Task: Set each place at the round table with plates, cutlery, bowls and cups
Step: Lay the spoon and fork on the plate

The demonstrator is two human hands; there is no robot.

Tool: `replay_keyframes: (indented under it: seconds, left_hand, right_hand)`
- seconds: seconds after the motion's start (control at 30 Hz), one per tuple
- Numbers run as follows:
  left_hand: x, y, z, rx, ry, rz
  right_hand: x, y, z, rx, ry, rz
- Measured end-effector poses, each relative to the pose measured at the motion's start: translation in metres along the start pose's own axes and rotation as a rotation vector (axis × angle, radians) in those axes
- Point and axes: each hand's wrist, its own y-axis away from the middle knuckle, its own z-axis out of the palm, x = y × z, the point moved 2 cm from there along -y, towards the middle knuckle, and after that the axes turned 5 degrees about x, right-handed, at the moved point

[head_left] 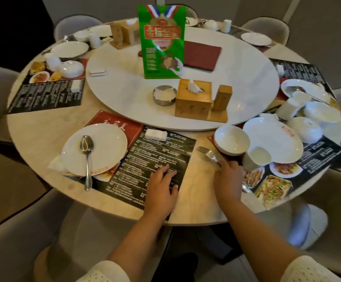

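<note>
My left hand [162,185] rests flat on a black placemat [155,159] at the near place. To its left a white plate [94,148] carries a spoon [87,157]. My right hand [227,179] grips the handle of a fork [207,153] that lies on the table beside a white bowl [231,139]. A white cup [256,157] stands right of the bowl, in front of a large white plate [273,137]. Further right sit stacked bowls [316,121] and cups [289,108].
A white turntable [124,92] fills the round table's middle, carrying a green menu stand [161,41], wooden tissue boxes [194,98], a metal ashtray [164,95] and a red cloth [202,54]. Other places at the left and far side hold plates and cups. Grey chairs ring the table.
</note>
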Motion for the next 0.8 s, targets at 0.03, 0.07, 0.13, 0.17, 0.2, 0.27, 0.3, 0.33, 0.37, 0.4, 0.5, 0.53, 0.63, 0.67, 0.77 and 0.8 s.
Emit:
replay_keyframes:
  seconds: [0.03,0.07,0.13,0.17,0.2,0.27,0.3,0.33,0.37,0.4,0.5,0.53,0.63,0.67,0.77,0.8]
  left_hand:
    - [-0.001,0.001,0.001,0.006,-0.011,0.003]
    - [-0.001,0.002,0.002,0.009,-0.015,0.007]
    - [-0.004,0.001,0.003,0.0,-0.005,0.009]
    - [-0.004,-0.001,0.003,-0.002,0.013,0.006]
    - [-0.003,-0.002,0.002,0.001,0.042,0.004]
    - [0.0,-0.005,-0.002,0.02,0.119,-0.005]
    - [0.002,-0.007,-0.006,0.029,0.165,-0.015]
    - [0.004,-0.006,-0.01,0.022,0.231,-0.044]
    - [0.007,-0.005,-0.015,-0.014,0.327,-0.1]
    - [0.01,-0.004,-0.02,-0.069,0.447,-0.169]
    - [0.014,0.002,-0.032,-0.213,0.767,-0.361]
    - [0.014,0.004,-0.036,-0.214,0.826,-0.398]
    - [0.002,0.007,-0.051,-0.104,0.77,-0.425]
    - [-0.005,0.008,-0.055,-0.054,0.734,-0.426]
    - [-0.029,0.01,-0.073,0.122,0.646,-0.446]
    - [-0.036,0.01,-0.082,0.194,0.594,-0.452]
  right_hand:
    - [0.003,-0.003,0.002,-0.019,0.027,-0.013]
    - [0.004,-0.007,0.003,-0.054,0.045,-0.007]
    - [0.004,-0.014,0.003,-0.161,0.052,0.045]
    - [0.0,-0.016,0.003,-0.23,0.013,0.083]
    - [-0.005,-0.018,0.001,-0.295,-0.047,0.113]
    - [-0.024,-0.017,-0.003,-0.404,-0.234,0.163]
    - [-0.037,-0.015,-0.007,-0.449,-0.363,0.207]
    - [-0.051,-0.013,-0.009,-0.489,-0.482,0.25]
    - [-0.064,-0.011,-0.01,-0.524,-0.573,0.284]
    - [-0.075,-0.009,-0.009,-0.55,-0.634,0.308]
    - [-0.105,-0.004,-0.004,-0.595,-0.746,0.345]
    - [-0.113,-0.001,-0.002,-0.607,-0.786,0.354]
    - [-0.133,0.008,0.004,-0.641,-0.852,0.306]
    - [-0.139,0.011,0.007,-0.651,-0.85,0.272]
    - [-0.152,0.019,0.021,-0.677,-0.717,0.116]
    - [-0.155,0.022,0.025,-0.687,-0.623,0.038]
